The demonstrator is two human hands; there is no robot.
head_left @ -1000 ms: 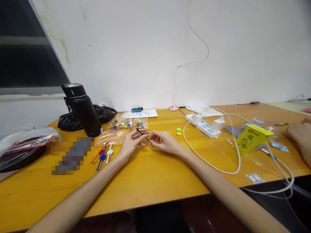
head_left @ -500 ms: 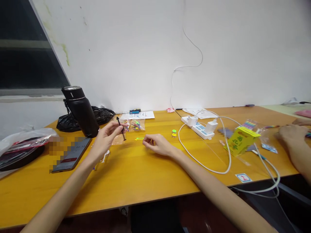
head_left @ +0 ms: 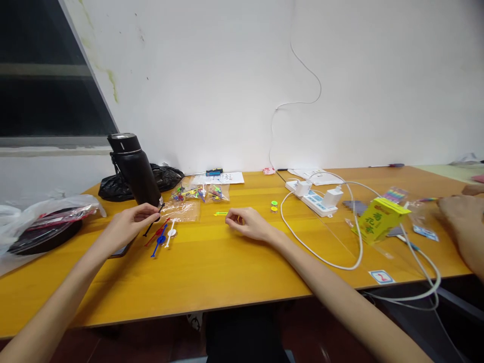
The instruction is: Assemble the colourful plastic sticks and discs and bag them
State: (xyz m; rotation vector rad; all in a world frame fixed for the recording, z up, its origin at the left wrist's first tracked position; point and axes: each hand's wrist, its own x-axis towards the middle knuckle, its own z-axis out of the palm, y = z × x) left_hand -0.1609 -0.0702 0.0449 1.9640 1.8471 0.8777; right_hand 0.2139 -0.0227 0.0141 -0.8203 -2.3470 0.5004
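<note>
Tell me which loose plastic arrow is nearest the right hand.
The yellow-green arrow: it alone lies beside the right hand. The black arrow, red arrow, blue arrow and white arrow are farther off, clustered near the left hand.

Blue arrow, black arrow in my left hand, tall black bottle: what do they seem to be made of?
Blue arrow: probably moulded plastic, finish unclear; it's evenly coloured, with a round centre disc. Black arrow: likely plastic too, being similarly slim, though your left hand partly hides it; finish also unclear. Black bottle: perhaps metal, with a matte dark coat; a thin bright ring shows near its top.
</note>
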